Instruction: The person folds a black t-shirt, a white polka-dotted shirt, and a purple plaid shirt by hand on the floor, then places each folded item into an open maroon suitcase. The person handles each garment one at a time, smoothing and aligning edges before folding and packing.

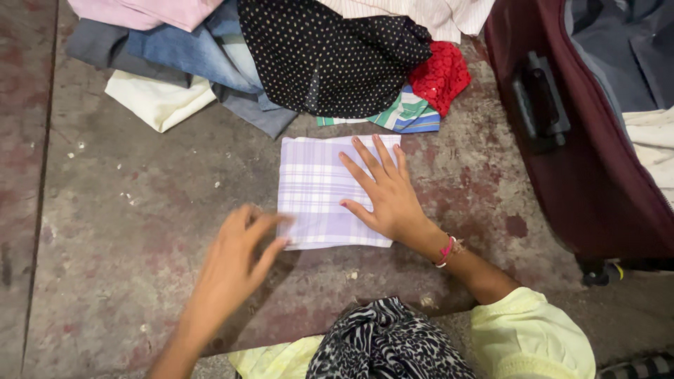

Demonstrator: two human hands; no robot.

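A folded lilac plaid cloth (316, 189) lies flat on the worn concrete floor (126, 210). My right hand (385, 193) rests palm down on its right half, fingers spread and pointing away from me. A pink and white bracelet circles that wrist. My left hand (235, 263) is blurred, fingers apart, with its fingertips at the cloth's lower left edge. Neither hand grips anything.
A heap of clothes (309, 56) sits beyond the cloth: black dotted fabric, jeans, a cream piece, a red lacy piece, a striped piece. An open maroon suitcase (583, 161) with garments inside stands at the right. My yellow sleeves and a zebra-print scarf fill the bottom.
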